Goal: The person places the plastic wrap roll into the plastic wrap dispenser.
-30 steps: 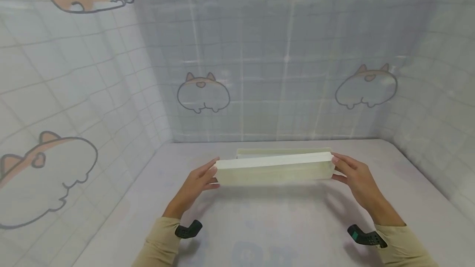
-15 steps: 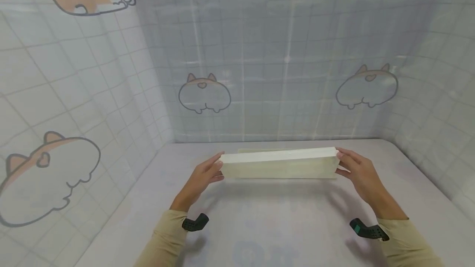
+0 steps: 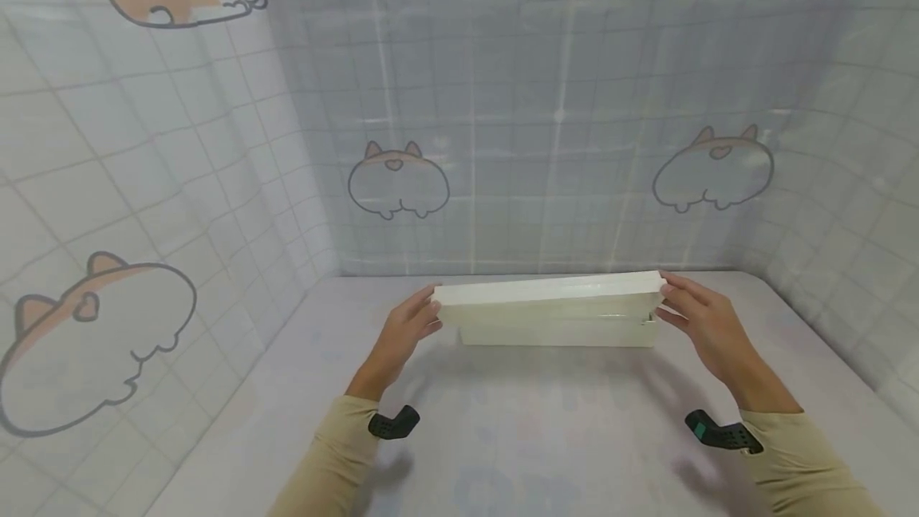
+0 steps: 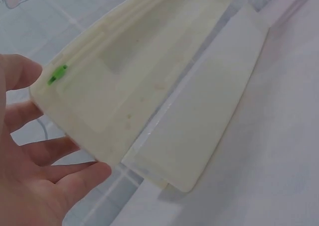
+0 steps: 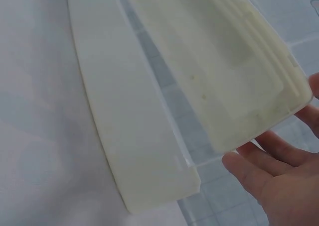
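Both hands hold a long cream plastic lid (image 3: 549,290), its hollow underside showing in both wrist views. My left hand (image 3: 402,333) grips the left end, thumb on one side and fingers spread along the other edge. At the opposite end, my right hand (image 3: 707,329) grips the lid, which sits slightly higher there. Beneath it stands a matching long box (image 3: 556,333), its front wall visible and its top hidden by the lid in the head view. A gap separates lid and box in the wrist views. A small green piece (image 4: 58,74) sits inside the lid's left end.
The box rests on a pale cloth-covered table (image 3: 531,421), toward its back edge. A hanging grid-patterned sheet (image 3: 517,102) with cartoon dogs encloses the back and sides. Dark bands (image 3: 395,423) are worn at both wrists.
Both hands have lifted the lid and moved it away from me and slightly right. The front wall of the box, hidden behind the lid earlier, now shows below it.
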Action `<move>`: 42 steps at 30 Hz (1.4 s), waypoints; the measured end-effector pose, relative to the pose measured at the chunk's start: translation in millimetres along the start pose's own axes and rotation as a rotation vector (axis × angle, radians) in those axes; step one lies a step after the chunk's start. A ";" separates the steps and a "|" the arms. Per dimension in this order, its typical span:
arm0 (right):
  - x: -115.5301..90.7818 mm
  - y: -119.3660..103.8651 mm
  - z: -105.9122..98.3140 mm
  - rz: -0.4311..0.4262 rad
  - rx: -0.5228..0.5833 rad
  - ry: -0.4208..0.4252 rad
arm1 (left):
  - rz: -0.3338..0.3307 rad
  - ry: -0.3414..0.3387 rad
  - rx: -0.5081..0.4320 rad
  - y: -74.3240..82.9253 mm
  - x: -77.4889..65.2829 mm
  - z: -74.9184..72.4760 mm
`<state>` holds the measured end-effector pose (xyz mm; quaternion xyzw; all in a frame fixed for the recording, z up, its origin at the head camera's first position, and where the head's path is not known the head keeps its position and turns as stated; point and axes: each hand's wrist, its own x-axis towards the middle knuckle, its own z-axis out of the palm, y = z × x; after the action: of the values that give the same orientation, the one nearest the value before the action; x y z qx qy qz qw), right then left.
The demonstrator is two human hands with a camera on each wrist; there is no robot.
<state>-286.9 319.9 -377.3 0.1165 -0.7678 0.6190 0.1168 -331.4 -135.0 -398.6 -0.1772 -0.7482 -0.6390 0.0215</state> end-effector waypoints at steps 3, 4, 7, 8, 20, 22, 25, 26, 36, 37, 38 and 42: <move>-0.5 -0.8 -1.9 -0.003 0.036 0.003 | 0.005 0.003 0.014 0.7 3.8 2.5; -0.8 -0.9 -2.2 -0.007 0.030 0.004 | 0.009 0.001 0.020 0.7 5.0 3.0; -0.8 -1.2 -1.3 -0.013 0.036 0.009 | 0.035 -0.006 0.057 -0.7 8.2 3.6; -0.4 -1.1 -0.3 -0.019 0.021 0.011 | 0.051 -0.009 0.072 -1.2 9.0 3.6; -0.4 5.0 3.9 -0.046 -0.095 0.052 | 0.061 -0.012 0.149 -6.7 17.7 12.2; -1.0 6.2 2.7 -0.043 -0.123 0.047 | 0.069 -0.006 0.158 -7.7 19.3 14.4; -0.6 9.7 1.7 -0.057 -0.130 0.044 | 0.093 -0.006 0.192 -10.7 21.6 17.3; -0.5 10.6 1.6 -0.061 -0.126 0.048 | 0.107 -0.007 0.208 -11.8 22.0 18.1; 2.9 17.1 2.6 -0.076 -0.100 0.065 | 0.112 0.016 0.409 -17.0 25.1 26.4; 3.5 18.0 2.6 -0.069 -0.101 0.063 | 0.109 0.018 0.424 -17.7 25.5 27.2; 4.0 18.9 2.4 -0.059 -0.103 0.060 | 0.108 0.020 0.438 -19.0 26.1 27.9; 4.4 20.5 1.1 -0.014 -0.135 0.068 | 0.135 0.014 0.476 -24.9 28.8 31.0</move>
<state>-297.7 322.9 -395.0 0.0925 -0.8025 0.5688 0.1545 -359.6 -101.3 -420.5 -0.2124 -0.8639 -0.4431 0.1104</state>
